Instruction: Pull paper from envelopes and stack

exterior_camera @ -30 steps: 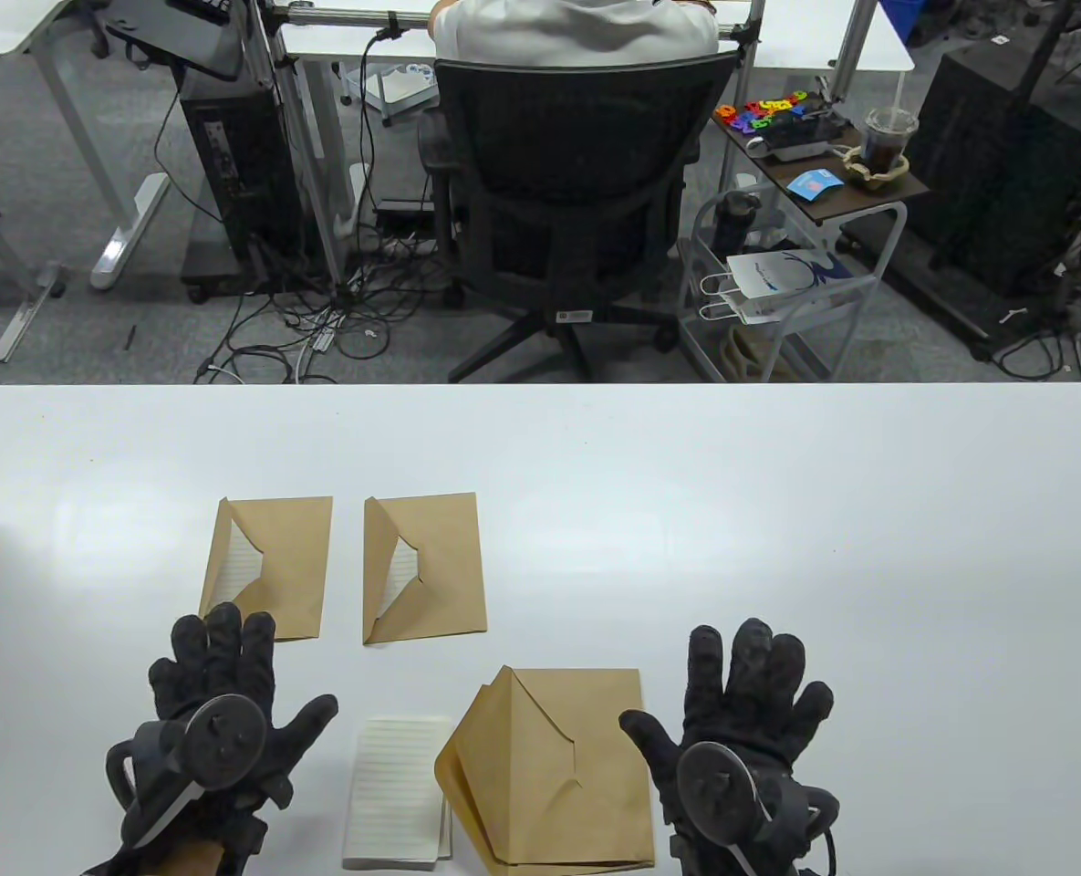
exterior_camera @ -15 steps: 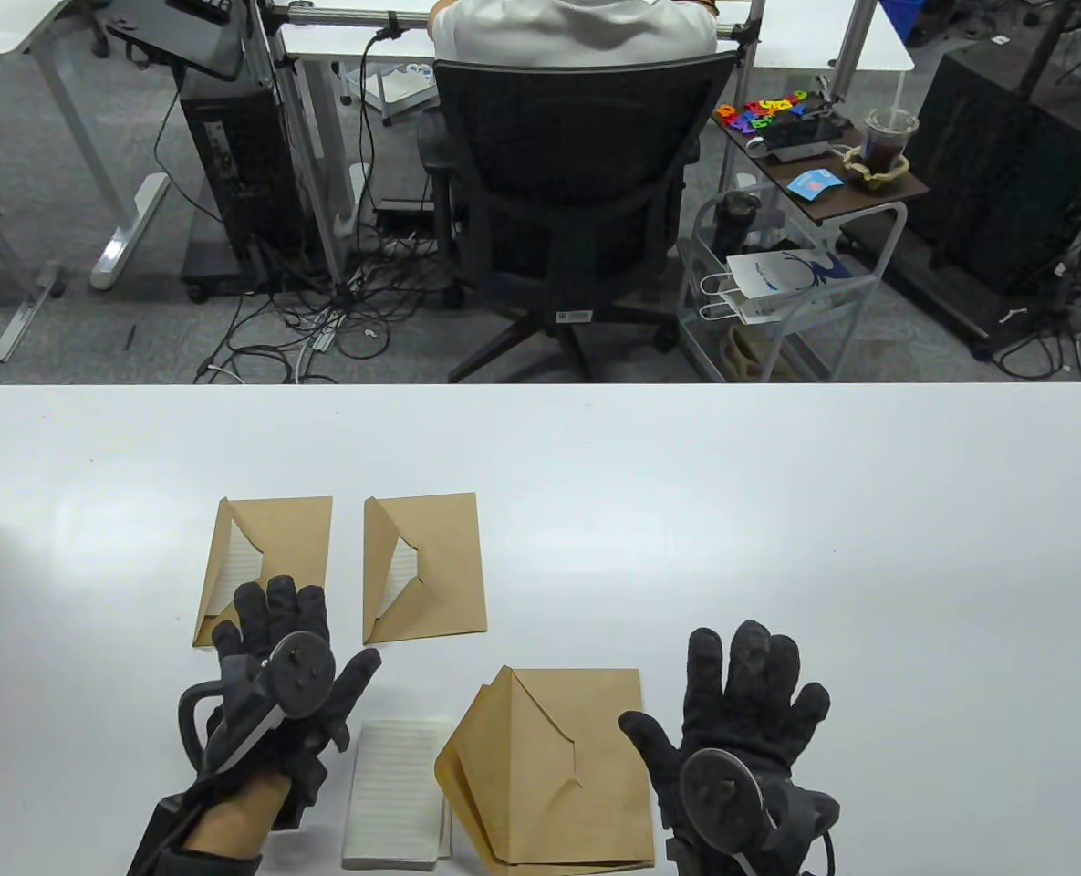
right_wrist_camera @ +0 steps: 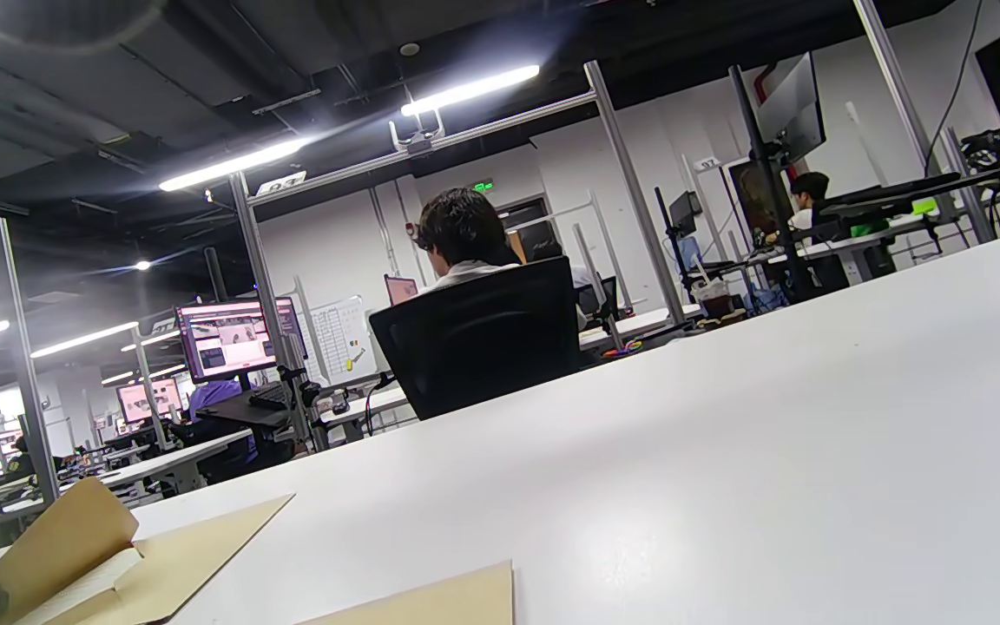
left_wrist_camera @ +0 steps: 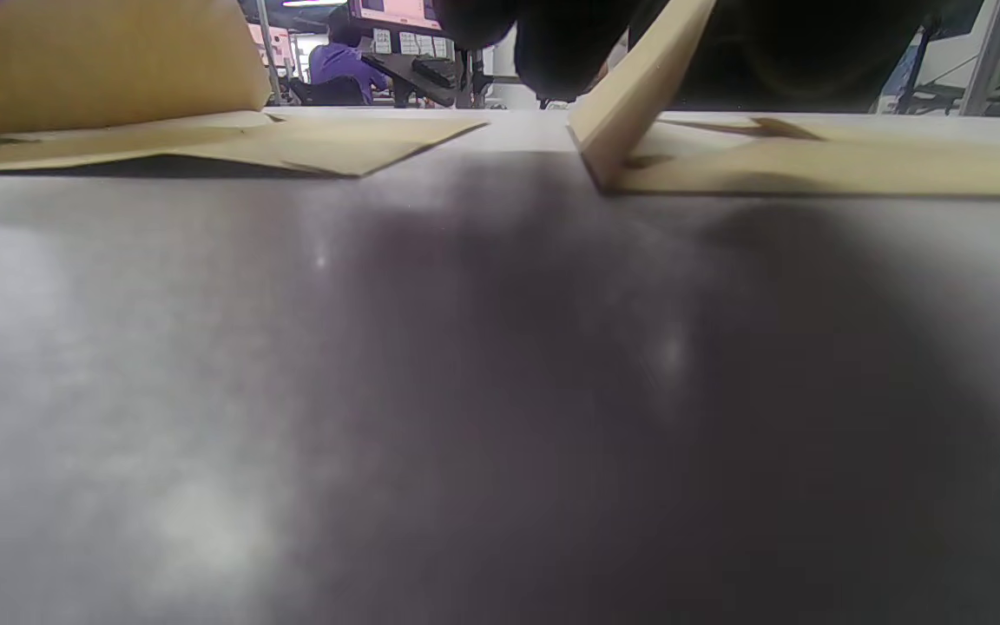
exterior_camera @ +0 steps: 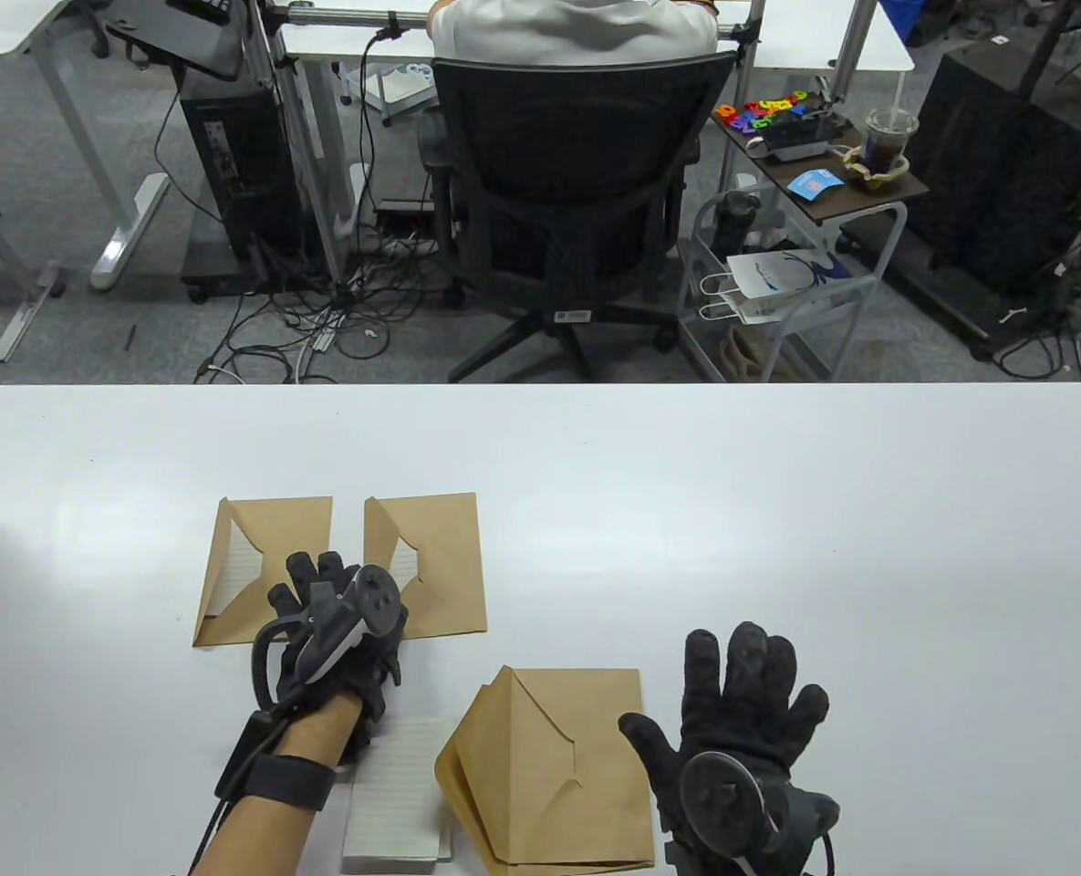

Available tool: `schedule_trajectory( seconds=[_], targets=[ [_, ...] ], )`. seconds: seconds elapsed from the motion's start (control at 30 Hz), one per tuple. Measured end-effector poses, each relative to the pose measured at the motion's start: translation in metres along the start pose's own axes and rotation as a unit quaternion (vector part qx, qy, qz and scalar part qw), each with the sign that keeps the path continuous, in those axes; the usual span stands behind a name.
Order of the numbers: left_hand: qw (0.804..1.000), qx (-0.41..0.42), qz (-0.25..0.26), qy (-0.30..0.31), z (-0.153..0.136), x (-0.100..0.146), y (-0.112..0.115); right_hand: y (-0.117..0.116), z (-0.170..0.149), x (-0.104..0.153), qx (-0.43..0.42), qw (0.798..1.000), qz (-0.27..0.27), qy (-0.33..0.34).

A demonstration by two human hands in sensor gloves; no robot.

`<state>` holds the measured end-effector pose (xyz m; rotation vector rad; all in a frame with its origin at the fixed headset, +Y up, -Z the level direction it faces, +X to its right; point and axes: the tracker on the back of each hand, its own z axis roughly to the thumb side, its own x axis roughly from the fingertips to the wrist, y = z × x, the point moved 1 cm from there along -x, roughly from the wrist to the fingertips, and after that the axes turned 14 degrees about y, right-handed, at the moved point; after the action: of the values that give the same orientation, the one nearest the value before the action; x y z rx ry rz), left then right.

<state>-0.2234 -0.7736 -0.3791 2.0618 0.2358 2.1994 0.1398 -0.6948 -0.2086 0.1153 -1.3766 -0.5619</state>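
Note:
Two brown envelopes with lined paper showing lie side by side: the left envelope (exterior_camera: 271, 566) and the middle envelope (exterior_camera: 444, 570). My left hand (exterior_camera: 339, 607) is at the middle envelope's near left corner. In the left wrist view its fingertips (left_wrist_camera: 552, 48) close round that envelope's raised flap (left_wrist_camera: 639, 95). An emptied envelope (exterior_camera: 558, 776) lies at the front, with a stack of lined paper (exterior_camera: 394, 803) to its left. My right hand (exterior_camera: 741, 721) rests flat on the table with fingers spread and holds nothing; its thumb touches the emptied envelope's right edge.
The white table (exterior_camera: 777, 511) reaches far back and to the right. Beyond its far edge are an office chair (exterior_camera: 567, 192) with a seated person, and a small cart (exterior_camera: 814, 182) with a cup.
My left hand has moved forward and to the right, from the table's near left, past the left envelope, to the middle envelope's flap. My right hand has stayed put.

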Motion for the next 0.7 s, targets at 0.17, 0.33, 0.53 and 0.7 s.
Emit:
schedule_trajectory(
  seconds=[0.17,0.33,0.53,0.7],
  targets=[
    [1.0,-0.01,-0.003,-0.004,0.001,-0.003,-0.001,0.0,0.002,0.001,0.0,1.0,0.0,0.006],
    [0.999,-0.018,0.026,-0.005,0.0,-0.003,-0.005,-0.002,0.003,0.001,0.006,1.0,0.005,0.009],
    [0.994,-0.013,0.111,-0.009,-0.009,0.01,-0.022,-0.002,0.003,0.0,0.009,1.0,0.009,0.003],
    [0.986,0.029,0.163,-0.001,-0.02,0.028,-0.043,-0.002,0.002,0.0,0.009,1.0,0.009,-0.003]
  ],
)
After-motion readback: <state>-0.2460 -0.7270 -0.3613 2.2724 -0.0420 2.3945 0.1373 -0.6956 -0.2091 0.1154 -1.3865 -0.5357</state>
